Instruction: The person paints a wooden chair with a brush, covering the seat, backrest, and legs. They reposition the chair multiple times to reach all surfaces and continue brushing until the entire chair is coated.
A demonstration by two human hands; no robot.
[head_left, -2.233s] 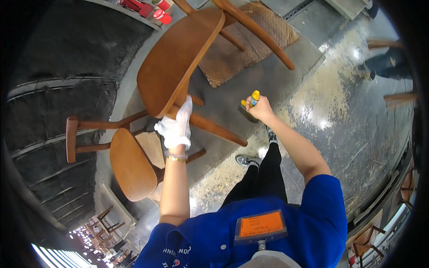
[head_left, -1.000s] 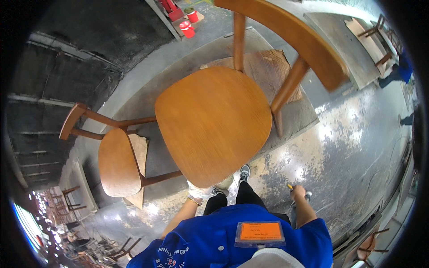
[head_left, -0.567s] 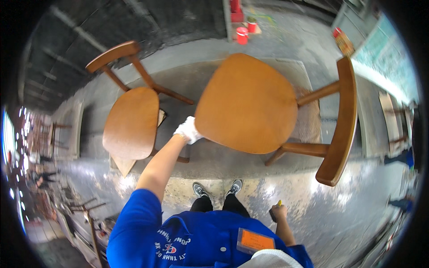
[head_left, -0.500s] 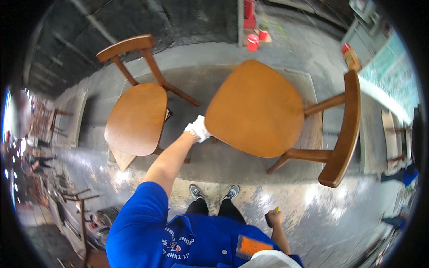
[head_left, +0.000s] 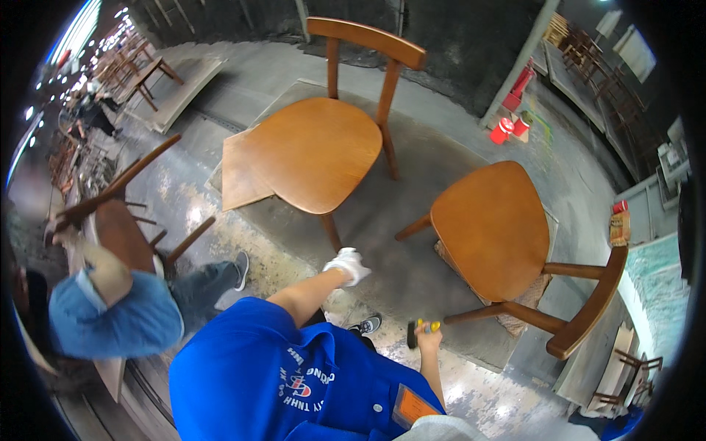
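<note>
Since the earlier frame you have let go of the chair seat: your gloved left hand [head_left: 348,264] is now hanging loosely curled at centre frame, below the upright chair [head_left: 316,151]. Your right hand [head_left: 426,339] is gripping a yellow-handled tool [head_left: 416,331], lower centre. Two red buckets [head_left: 510,128] are standing upper right, contents unclear.

Brown chairs on a grey floor
Both chairs [head_left: 316,151] [head_left: 493,228] are warm orange-brown; the left hand's glove [head_left: 349,263] is white, the tool [head_left: 421,331] yellow and black, the buckets [head_left: 509,128] red.
</note>
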